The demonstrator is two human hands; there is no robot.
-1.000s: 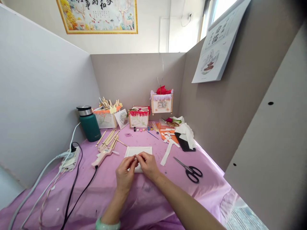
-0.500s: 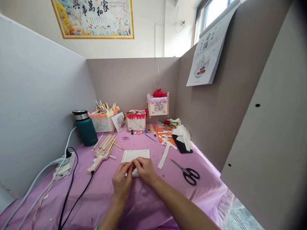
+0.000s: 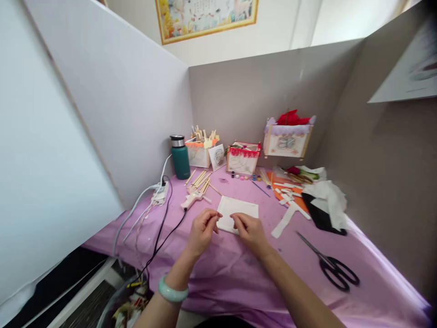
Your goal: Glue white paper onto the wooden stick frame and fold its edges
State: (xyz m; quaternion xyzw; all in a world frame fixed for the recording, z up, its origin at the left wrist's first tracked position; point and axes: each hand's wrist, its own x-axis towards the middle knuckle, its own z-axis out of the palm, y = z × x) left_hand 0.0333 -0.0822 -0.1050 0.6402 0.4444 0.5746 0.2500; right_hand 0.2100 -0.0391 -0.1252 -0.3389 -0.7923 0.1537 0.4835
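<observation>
A white square panel (image 3: 239, 206) with a raised edge lies flat on the purple cloth. At its left edge is my left hand (image 3: 203, 230), thumb and fingertips pinched together. My right hand (image 3: 251, 231), also pinching, is over the panel's right part. A gap separates the two hands, and whatever sits between either set of fingertips is too small to make out. Beyond the left hand lies a pink glue gun (image 3: 193, 199) beside several wooden sticks (image 3: 201, 181). To the right of the right hand are a white strip (image 3: 286, 221) and black-handled scissors (image 3: 329, 263).
A green bottle (image 3: 180, 159) and a power strip (image 3: 160, 193) with cables stand at left. Decorated boxes (image 3: 243, 161) line the back; another box (image 3: 288, 141) hangs at right. White scraps (image 3: 329, 200) lie near the right partition. A bin (image 3: 126, 303) is below left.
My hands, together at the fingertips before, have drawn apart. The view has turned left and tilted, bringing the bin and a bracelet on my left wrist into sight.
</observation>
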